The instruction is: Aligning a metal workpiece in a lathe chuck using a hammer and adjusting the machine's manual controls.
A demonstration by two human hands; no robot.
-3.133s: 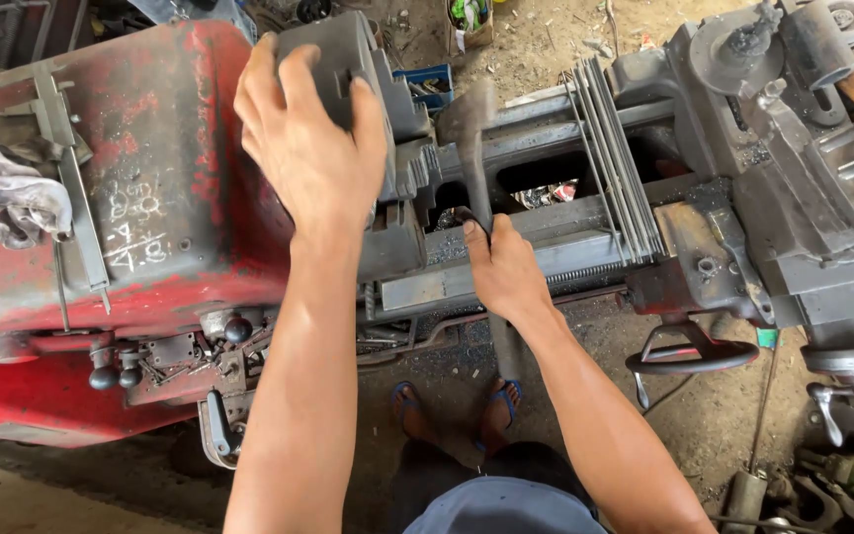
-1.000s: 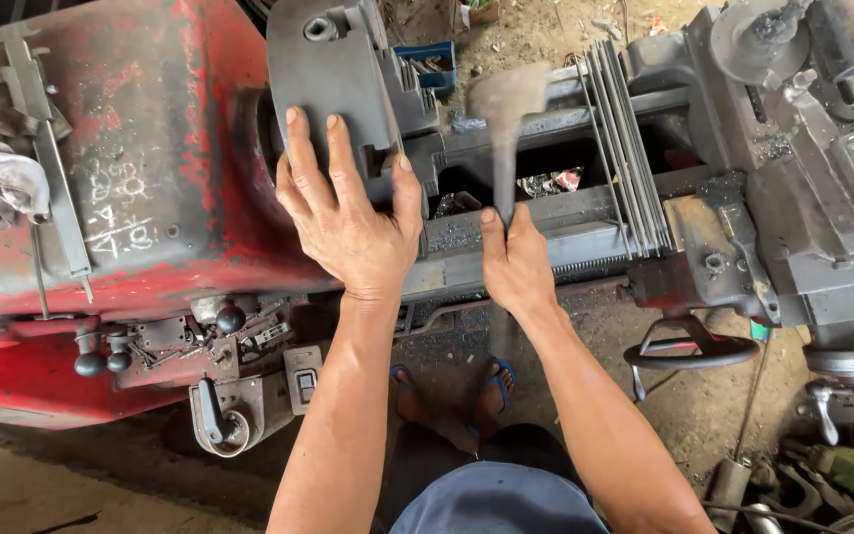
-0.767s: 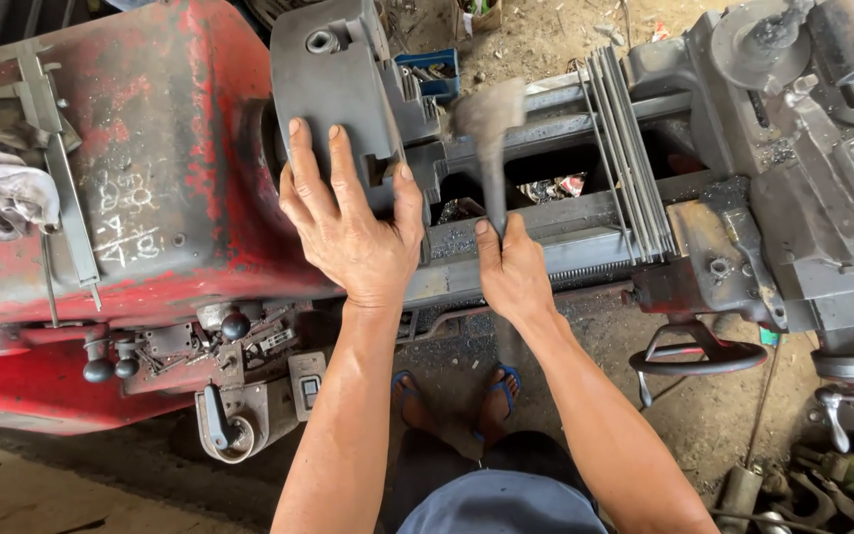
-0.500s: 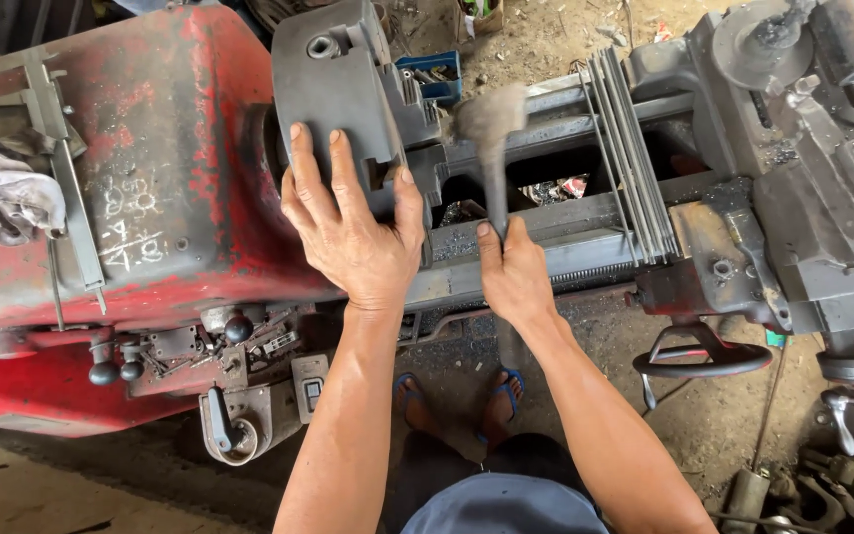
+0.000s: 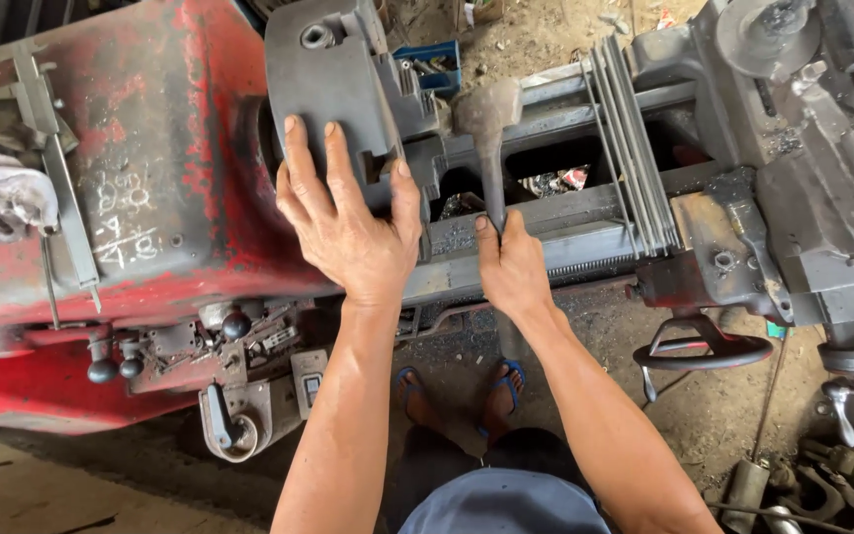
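Your left hand [image 5: 353,232] lies flat, fingers spread, on the grey lathe cover [image 5: 333,84]; your right hand [image 5: 513,269] grips the hammer [image 5: 487,119] handle

I see grey cast lathe cover [image 5: 333,89] flat against red headstock's right edge; steel hammer [image 5: 487,124] upright, head above lathe bed.

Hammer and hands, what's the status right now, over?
Left hand flat on the grey casting, open. Right hand gripping the hammer, head up over the lathe bed. Nothing between hammer and casting.
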